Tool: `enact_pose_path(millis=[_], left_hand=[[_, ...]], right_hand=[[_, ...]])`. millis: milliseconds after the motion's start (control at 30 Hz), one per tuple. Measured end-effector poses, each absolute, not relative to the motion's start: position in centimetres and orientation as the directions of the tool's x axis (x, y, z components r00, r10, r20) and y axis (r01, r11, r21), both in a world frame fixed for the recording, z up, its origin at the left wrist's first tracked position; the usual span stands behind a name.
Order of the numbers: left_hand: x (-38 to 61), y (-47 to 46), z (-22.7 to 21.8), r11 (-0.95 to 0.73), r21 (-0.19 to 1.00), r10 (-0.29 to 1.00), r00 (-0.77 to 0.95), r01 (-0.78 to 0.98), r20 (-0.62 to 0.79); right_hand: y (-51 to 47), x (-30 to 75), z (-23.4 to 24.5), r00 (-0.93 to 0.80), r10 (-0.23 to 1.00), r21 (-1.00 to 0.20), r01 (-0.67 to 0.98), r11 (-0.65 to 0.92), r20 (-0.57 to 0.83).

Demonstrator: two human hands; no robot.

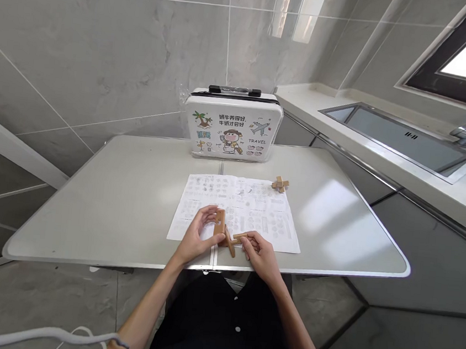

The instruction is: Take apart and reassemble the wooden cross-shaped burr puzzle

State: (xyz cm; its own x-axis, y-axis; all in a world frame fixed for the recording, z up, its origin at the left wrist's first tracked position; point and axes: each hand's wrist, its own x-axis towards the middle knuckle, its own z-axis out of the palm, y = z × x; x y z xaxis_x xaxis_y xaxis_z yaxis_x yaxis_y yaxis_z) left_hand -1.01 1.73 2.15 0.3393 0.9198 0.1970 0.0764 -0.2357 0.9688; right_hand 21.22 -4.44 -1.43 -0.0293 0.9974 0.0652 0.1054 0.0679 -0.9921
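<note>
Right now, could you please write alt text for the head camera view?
A person's left hand and right hand hold wooden puzzle pieces above a printed sheet on a white table. An assembled puzzle lies at the sheet's far right corner; a cartoon-printed case stands behind.

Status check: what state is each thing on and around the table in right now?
Left hand: gripping the upright wooden piece.
Right hand: gripping the crosswise wooden piece, held against the upright one.
Wooden knot puzzle: assembled, untouched, at the sheet's far right corner.
Instruction sheet: unfolded, flat on the table.
Cartoon-printed case: shut, standing upright.
Sink: no water visible.
</note>
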Motion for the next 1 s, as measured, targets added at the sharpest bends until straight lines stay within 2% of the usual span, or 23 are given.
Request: enact_pose_path(millis=[67, 167, 267, 367, 700, 800, 900, 1000], left_hand=[[-1.7, 3.0, 2.5, -0.293, 0.944, 0.939, 0.230, 0.155, 0.254], [-3.2, 5.2, 2.2, -0.289, 0.847, 0.950, 0.029, 0.446, 0.310], [-4.8, 7.5, 1.4, -0.233, 0.734, 0.951, -0.010, 0.638, 0.310], [-5.9, 9.4, 0.6, -0.190, 0.682, 0.965, 0.004, 0.706, 0.264], [-6.6, 12.1, -0.4, -0.212, 0.548, 0.968, 0.095, 0.809, 0.234], [-6.0, 11.2, 0.3, -0.271, 0.530, 0.950, 0.134, 0.804, 0.282], [-4.5, 8.9, 1.6, -0.364, 0.586, 0.921, 0.187, 0.724, 0.341], [-2.2, 5.9, 2.6, -0.332, 0.785, 0.941, 0.248, 0.523, 0.232]], right_hand=[[-4.5, 21.2, -1.4, -0.018, 0.998, -0.993, 0.100, 0.062, 0.061], [-4.5, 21.1, -1.2, -0.003, 0.999, -0.993, 0.108, 0.054, 0.054], [-4.5, 21.1, -1.0, -0.001, 0.999, -0.992, 0.119, 0.044, 0.044], [-4.5, 21.1, -1.0, 0.006, 0.999, -0.993, 0.113, 0.032, 0.033], [-4.5, 21.1, -1.0, 0.007, 1.000, -0.997, 0.073, 0.027, 0.028], [-4.5, 21.2, -0.9, 0.017, 1.000, -0.998, 0.056, 0.013, 0.014], [-4.4, 21.2, -0.7, 0.031, 0.999, -1.000, 0.001, 0.006, 0.006], [-4.2, 21.4, -0.8, 0.065, 0.998, -0.997, -0.083, 0.005, 0.000]])
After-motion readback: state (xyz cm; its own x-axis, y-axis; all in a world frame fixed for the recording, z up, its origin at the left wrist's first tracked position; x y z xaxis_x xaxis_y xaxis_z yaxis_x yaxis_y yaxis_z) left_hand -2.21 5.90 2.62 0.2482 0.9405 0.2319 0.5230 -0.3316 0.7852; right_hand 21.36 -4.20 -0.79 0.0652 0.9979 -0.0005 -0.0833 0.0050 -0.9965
